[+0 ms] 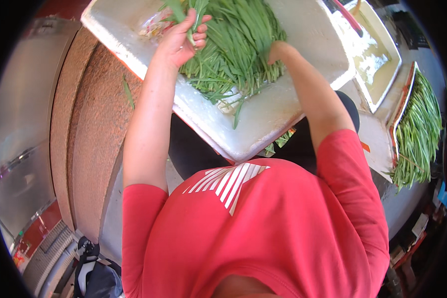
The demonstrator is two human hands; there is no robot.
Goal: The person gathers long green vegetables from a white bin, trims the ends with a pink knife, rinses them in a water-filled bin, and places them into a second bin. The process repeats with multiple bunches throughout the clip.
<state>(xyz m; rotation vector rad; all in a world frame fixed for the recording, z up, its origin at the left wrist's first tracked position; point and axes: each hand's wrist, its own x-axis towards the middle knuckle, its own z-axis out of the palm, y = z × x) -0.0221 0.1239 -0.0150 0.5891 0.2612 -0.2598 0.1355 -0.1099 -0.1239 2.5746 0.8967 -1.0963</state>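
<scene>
A white foam box [277, 106] sits tilted before me, against my legs. Long leafy green stalks [238, 41] lie in it as a thick pile, cut ends mostly towards me. My left hand [184, 39] is raised over the pile's left side, its thumb and fingers closed around a few leafy stalks [198, 16]. At the pile's right edge is my right hand [279, 51]; its fingers are hidden among the greens, so their grip does not show. Crumpled clear plastic with printing [154, 28] lies inside the box at the left. Loose leaves [237, 111] rest near its front corner.
To the right stands another white foam box [372, 100] with liquid in it. Beyond it, a container is heaped with green stalks [419, 130]. Reddish stone steps [100, 100] run along the left, with a fallen leaf [127, 92] on them. A dark bag [100, 277] lies at lower left.
</scene>
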